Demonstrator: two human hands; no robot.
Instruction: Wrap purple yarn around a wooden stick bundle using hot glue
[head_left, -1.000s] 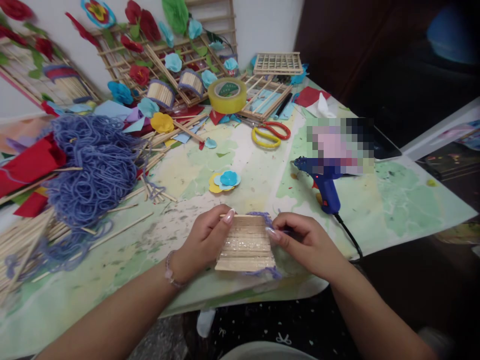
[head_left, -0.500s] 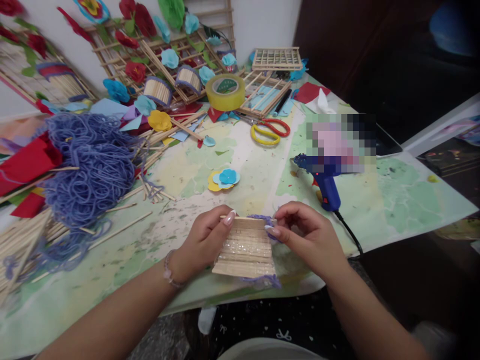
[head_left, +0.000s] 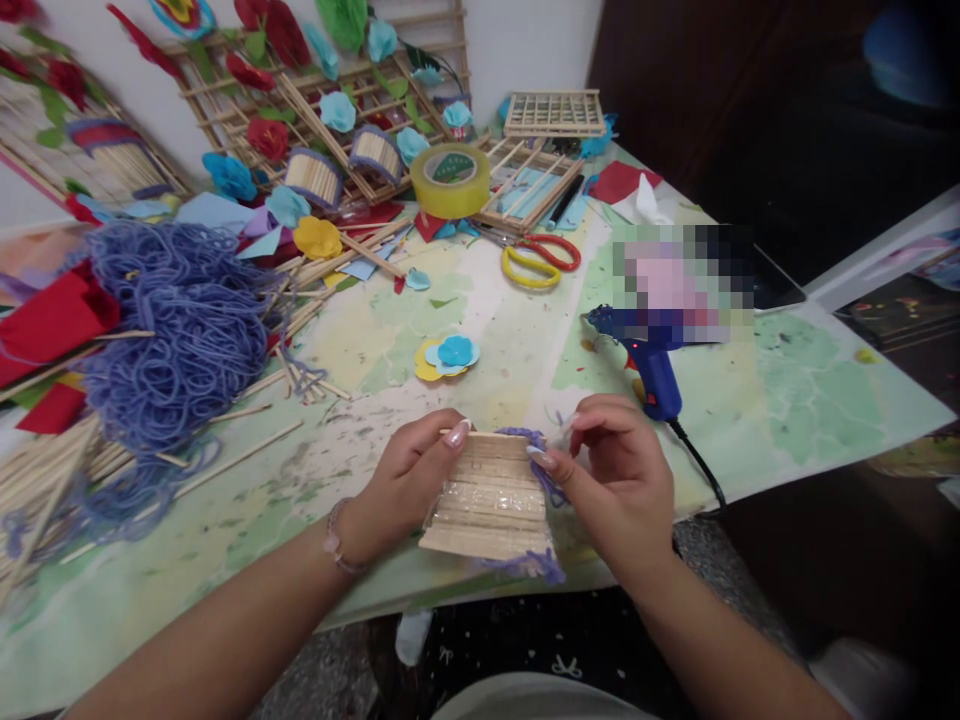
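A small panel of pale wooden sticks (head_left: 495, 497) with shiny clear patches across its middle is held near the table's front edge. My left hand (head_left: 422, 462) is closed on its upper left part, thumb on the face. Purple-blue yarn (head_left: 537, 443) runs along the panel's top right corner, and more yarn (head_left: 529, 565) trims the bottom right. My right hand (head_left: 619, 460) is beside that top corner, its thumb tip against the yarn and its index finger lifted apart from the thumb. A faint, blurred strand shows near the index fingertip.
A blue glue gun (head_left: 660, 375) with a black cord stands at right. Scissors (head_left: 531, 265), yellow tape (head_left: 450, 183) and paper flower pieces (head_left: 455, 352) lie beyond my hands. A yarn heap (head_left: 172, 330) and loose sticks (head_left: 52, 480) cover the left side.
My right thumb and index finger have parted, and the index finger has moved slightly up and right from the yarn. The left hand keeps its grip on the panel.
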